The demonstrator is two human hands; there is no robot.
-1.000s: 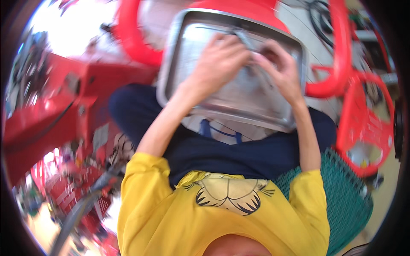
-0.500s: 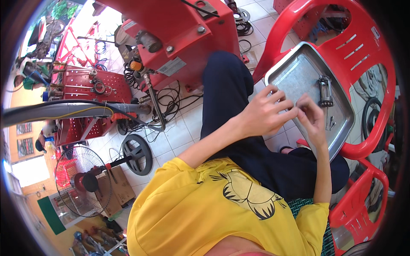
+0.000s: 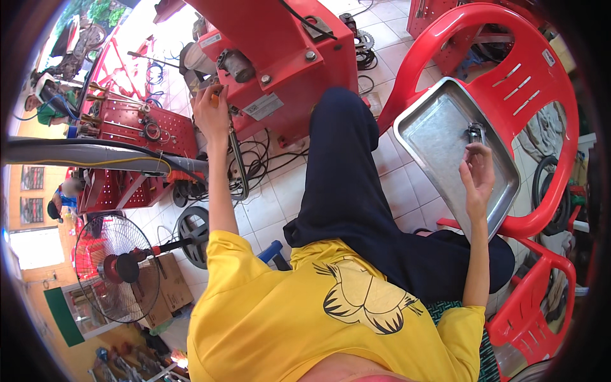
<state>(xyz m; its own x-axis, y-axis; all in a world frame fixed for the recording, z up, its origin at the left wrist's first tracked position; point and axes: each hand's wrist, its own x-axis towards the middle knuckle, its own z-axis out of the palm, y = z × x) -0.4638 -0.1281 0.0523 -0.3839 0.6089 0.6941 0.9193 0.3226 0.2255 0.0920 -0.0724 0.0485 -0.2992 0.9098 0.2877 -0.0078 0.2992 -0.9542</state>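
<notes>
My left hand (image 3: 213,116) is stretched out to the far left beside the red machine, fingers curled around an orange knob (image 3: 217,99) on a fitting at its side. On the right, my right hand (image 3: 477,173) reaches over a shallow metal tray (image 3: 429,124). Its fingers bend down onto a small dark-and-silver cylindrical part (image 3: 475,132) with bars along its sides. That hand covers the part's near end, and the small metal pieces beside it are hidden. The tray rests tilted on a red plastic chair (image 3: 528,63).
The red machine (image 3: 305,83) stands ahead of my knee, with black cables (image 3: 254,156) on the tiled floor beside it. At left are a grey pipe (image 3: 114,153), a red perforated cabinet (image 3: 118,124) and a fan (image 3: 118,267). Another person (image 3: 63,197) is far left.
Both hands were close together above the tray's near edge. My left hand has swung far left to the orange knob; my right hand has moved onto the cylindrical part.
</notes>
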